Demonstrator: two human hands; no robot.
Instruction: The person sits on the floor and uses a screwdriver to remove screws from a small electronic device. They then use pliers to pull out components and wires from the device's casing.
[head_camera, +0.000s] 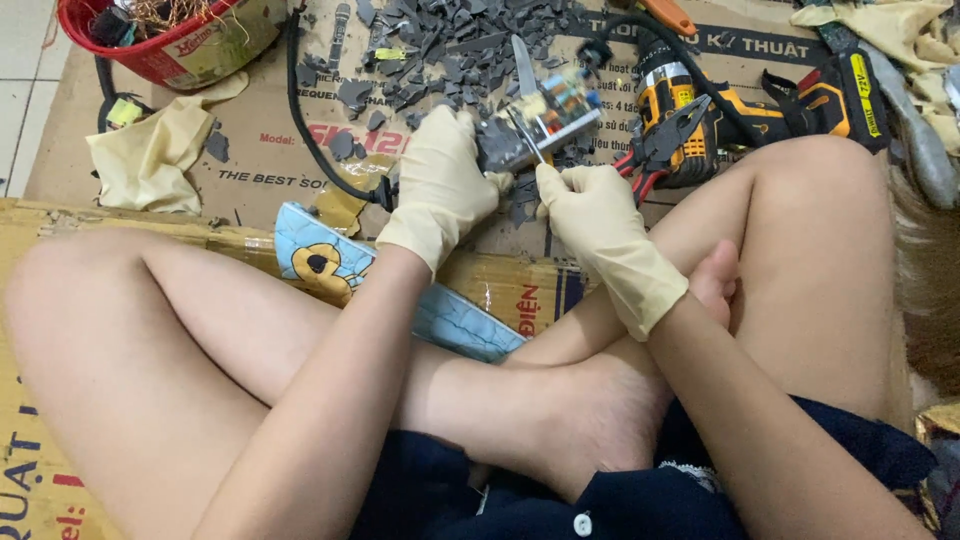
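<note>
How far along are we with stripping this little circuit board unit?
Done: a heap of grey plastic shards lies on the cardboard, and the circuit board looks largely bare. In hand: the left hand grips the board while the right hand works a thin metal tool into it. Left: components remain on it.

Cream latex gloves cover my left hand (440, 185) and right hand (597, 225) to the wrists; forearms and legs bare above dark navy buttoned clothing (560, 500).

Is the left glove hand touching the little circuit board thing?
Touching. The head view shows the left hand with its fingers wrapped around one end of the circuit board, no gap between them.
</note>
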